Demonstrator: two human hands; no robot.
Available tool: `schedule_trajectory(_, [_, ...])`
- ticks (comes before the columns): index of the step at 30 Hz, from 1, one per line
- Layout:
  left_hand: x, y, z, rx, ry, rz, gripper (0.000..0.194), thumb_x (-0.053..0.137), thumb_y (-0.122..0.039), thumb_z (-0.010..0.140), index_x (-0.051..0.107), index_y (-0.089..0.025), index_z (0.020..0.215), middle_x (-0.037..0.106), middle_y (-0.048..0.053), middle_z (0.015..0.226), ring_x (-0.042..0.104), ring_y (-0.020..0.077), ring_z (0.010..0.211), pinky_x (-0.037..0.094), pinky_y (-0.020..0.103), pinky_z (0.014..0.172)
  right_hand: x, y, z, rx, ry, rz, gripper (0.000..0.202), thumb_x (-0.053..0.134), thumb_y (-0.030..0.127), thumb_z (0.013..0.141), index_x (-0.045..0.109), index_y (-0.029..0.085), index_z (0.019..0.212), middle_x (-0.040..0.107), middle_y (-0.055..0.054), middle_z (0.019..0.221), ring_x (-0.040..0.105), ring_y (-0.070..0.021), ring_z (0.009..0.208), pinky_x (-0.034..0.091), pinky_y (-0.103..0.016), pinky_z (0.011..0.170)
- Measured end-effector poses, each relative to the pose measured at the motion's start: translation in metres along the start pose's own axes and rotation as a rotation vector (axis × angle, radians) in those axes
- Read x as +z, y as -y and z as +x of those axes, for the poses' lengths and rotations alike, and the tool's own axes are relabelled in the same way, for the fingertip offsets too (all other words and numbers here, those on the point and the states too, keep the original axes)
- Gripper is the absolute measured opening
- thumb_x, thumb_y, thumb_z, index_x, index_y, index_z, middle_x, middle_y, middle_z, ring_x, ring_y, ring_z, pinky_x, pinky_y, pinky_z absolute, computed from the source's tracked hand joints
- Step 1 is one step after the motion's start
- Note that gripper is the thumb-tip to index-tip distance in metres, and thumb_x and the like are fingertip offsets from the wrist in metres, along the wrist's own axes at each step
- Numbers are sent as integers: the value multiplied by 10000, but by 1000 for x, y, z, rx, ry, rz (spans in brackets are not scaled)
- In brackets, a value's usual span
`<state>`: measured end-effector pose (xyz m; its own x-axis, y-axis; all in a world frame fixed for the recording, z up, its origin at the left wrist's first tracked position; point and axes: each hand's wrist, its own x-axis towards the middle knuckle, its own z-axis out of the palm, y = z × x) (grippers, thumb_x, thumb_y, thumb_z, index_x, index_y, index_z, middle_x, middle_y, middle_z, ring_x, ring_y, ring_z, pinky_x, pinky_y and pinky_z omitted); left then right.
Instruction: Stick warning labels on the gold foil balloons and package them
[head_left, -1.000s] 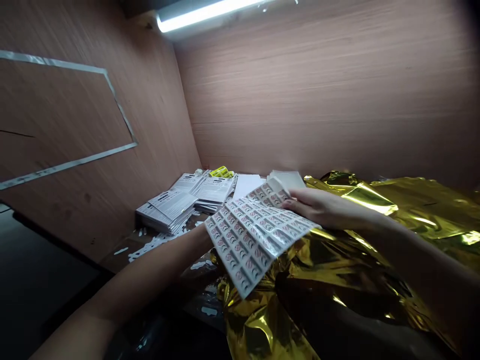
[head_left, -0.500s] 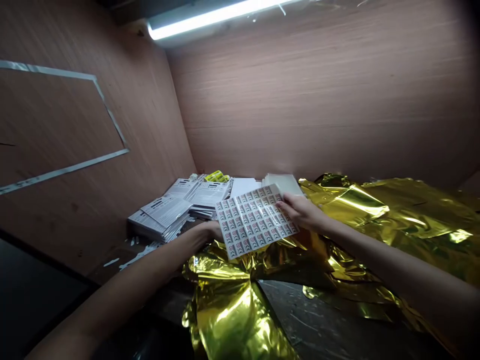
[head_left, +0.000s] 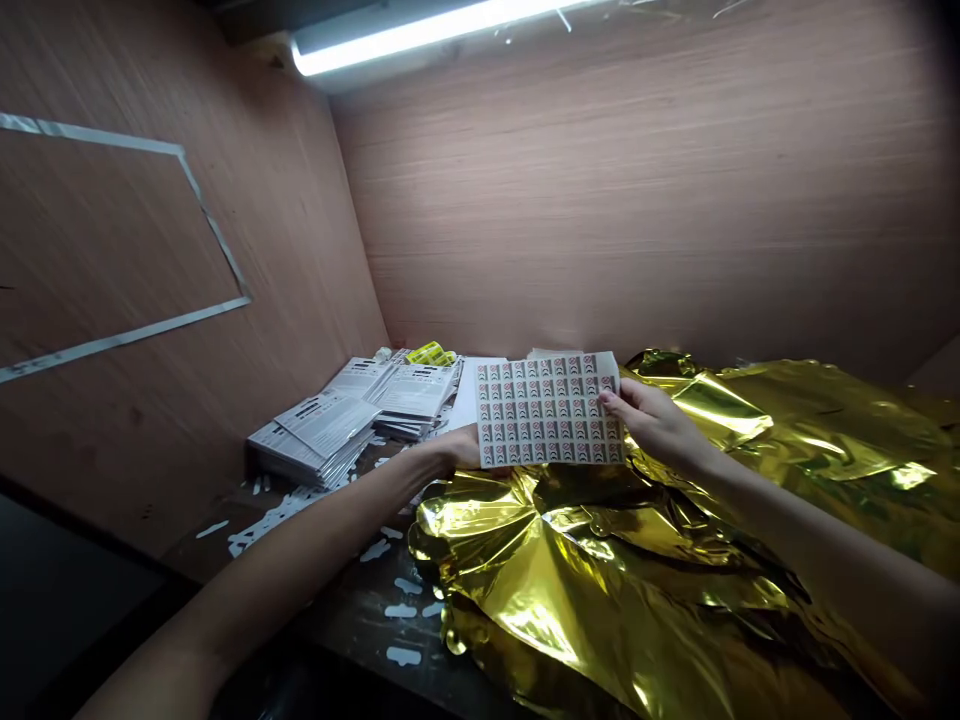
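Observation:
My right hand [head_left: 656,420] grips the right edge of a sticker sheet [head_left: 551,412], its thumb on the front face. The sheet carries rows of small labels with CE marks and red round symbols, and it faces me nearly upright. My left hand [head_left: 466,449] reaches behind the sheet's lower left corner, where its fingers are mostly hidden. I cannot tell whether it holds the sheet or the foil beneath. Just below both hands spreads crumpled, shiny gold foil [head_left: 525,590], like flat foil balloons, with a puckered fold near its top.
Stacks of printed packets [head_left: 319,440] stand at the left, with a yellow label strip [head_left: 430,354] behind them. Small white hang-tab-shaped pieces [head_left: 403,656] lie scattered over the dark tabletop [head_left: 352,625]. More gold foil [head_left: 840,420] covers the right side. Wooden panels [head_left: 585,220] enclose the back and left.
The sticker sheet has shifted right and turned from a tilt to nearly level. Both hands have moved right. The near gold foil has slid right, uncovering white pieces on the tabletop.

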<state>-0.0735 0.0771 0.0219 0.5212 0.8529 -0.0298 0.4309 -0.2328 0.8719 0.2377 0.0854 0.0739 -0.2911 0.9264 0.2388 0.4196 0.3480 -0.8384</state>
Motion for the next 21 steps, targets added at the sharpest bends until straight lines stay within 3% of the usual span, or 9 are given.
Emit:
schedule_trajectory(3, [-13, 6, 1, -51, -40, 3, 516, 904, -330, 687, 751, -140, 1142, 776, 109, 1067, 718, 306, 1026, 565, 452, 963, 6, 5, -13, -3, 72, 91, 385, 554, 524, 986, 667, 176, 1105, 745, -109, 1080, 700, -259, 962, 587, -407, 838])
schedule_trajectory(6, [-17, 6, 6, -60, -100, -4, 587, 924, -314, 600, 762, -128, 1133, 795, 113, 1026, 719, 334, 1057, 553, 452, 983, 11, 12, -25, 32, 108, 152, 327, 561, 482, 991, 657, 192, 1108, 753, -101, 1056, 719, -258, 919, 613, -416, 791])
schedule_trajectory(9, [-10, 0, 9, -27, -117, -19, 603, 909, -310, 609, 746, -111, 1154, 797, 121, 1040, 716, 333, 1074, 555, 427, 975, 9, 18, -32, 60, -69, -23, 225, 589, 416, 972, 647, 216, 1057, 758, -91, 967, 729, -274, 833, 613, -428, 695])
schedule_trajectory(11, [-7, -5, 10, 7, -56, -33, 569, 891, -300, 631, 743, -105, 1145, 796, 125, 1051, 725, 320, 1052, 570, 398, 941, 4, 20, -34, 63, -165, -126, 181, 612, 380, 953, 646, 226, 1043, 760, -90, 931, 731, -284, 796, 607, -434, 656])
schedule_trajectory(15, [-10, -10, 9, 80, 70, -18, 530, 858, -286, 674, 735, -108, 1159, 788, 123, 1085, 732, 288, 1036, 575, 359, 919, 1, 24, -38, 107, -103, 159, 273, 659, 364, 930, 622, 245, 1173, 770, -75, 957, 743, -274, 797, 642, -452, 693])
schedule_trajectory(21, [-17, -12, 8, 156, 8, 155, 527, 852, -317, 711, 732, -157, 1198, 758, 95, 1156, 686, 280, 1101, 518, 347, 971, 11, 40, -44, 95, -13, 373, 306, 655, 334, 959, 557, 254, 1238, 761, -58, 986, 742, -241, 838, 659, -430, 754])
